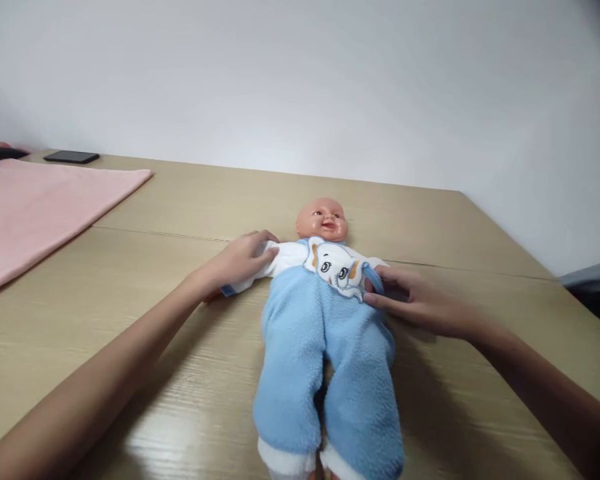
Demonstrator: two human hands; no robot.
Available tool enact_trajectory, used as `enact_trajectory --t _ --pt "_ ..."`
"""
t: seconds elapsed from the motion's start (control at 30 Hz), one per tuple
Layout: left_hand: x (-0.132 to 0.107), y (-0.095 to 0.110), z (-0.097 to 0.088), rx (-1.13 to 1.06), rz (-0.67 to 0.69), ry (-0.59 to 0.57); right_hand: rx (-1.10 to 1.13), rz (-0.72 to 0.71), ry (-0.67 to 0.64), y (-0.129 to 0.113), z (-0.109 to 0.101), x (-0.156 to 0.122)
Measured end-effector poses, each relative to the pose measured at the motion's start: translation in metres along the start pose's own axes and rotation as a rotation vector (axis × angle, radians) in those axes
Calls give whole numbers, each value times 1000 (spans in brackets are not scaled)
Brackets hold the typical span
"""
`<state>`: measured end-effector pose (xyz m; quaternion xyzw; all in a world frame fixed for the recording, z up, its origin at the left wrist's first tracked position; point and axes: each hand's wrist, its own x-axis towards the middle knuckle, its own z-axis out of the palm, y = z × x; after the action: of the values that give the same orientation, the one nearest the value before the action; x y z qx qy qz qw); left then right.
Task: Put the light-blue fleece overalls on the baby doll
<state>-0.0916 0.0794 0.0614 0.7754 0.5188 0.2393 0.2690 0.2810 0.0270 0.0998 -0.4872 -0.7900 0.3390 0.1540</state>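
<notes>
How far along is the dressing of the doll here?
Done: the doll lies face up in blue overalls, legs covered. In hand: left hand on the white sleeve, right hand pinching the blue strap. Left: that strap looks unfastened.

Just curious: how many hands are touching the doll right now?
2. The left hand rests on the doll's white sleeve; the right hand pinches a blue strap at its chest.

Pink cloth (35, 207), black phone (71, 157)
</notes>
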Motion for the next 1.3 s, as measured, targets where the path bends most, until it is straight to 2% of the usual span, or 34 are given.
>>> enact_trajectory --t 0.1,0.17,0.2,0.3,0.37,0.43,0.5,0.6,0.73,0.8,0.97,1.1,1.2,1.3 --pt "1 25 9 96 172 212 0 3 102 9 17 -19" --pt "5 53 20 74 319 259 10 -4 215 14 26 -26" --pt "8 68 27 51 401 242 -3 -16 279 16 29 -27" --pt "25 108 51 88 582 75 -151 -97 467 30 34 -29" --pt "38 125 66 181 589 -54 -275 -167 549 43 33 -31" --pt "49 134 75 299 556 -169 -338 -196 575 60 30 -37" --pt "54 137 79 390 532 -246 -344 -178 538 77 25 -48" --pt "55 138 79 431 515 -276 -251 -75 417 98 16 -70" --pt "53 136 80 375 544 -288 -98 54 319 109 4 -92" --pt "54 135 82 302 584 -282 -86 56 333 103 -2 -94" --pt "51 131 83 208 726 -207 137 -45 542 68 -22 -79" --pt "47 125 81 187 885 -117 108 -150 541 44 -32 -53" --pt "44 122 81 138 1001 -44 44 -229 541 31 -26 -30" --pt "42 123 80 -46 1025 -11 -25 -314 470 17 -10 -12"
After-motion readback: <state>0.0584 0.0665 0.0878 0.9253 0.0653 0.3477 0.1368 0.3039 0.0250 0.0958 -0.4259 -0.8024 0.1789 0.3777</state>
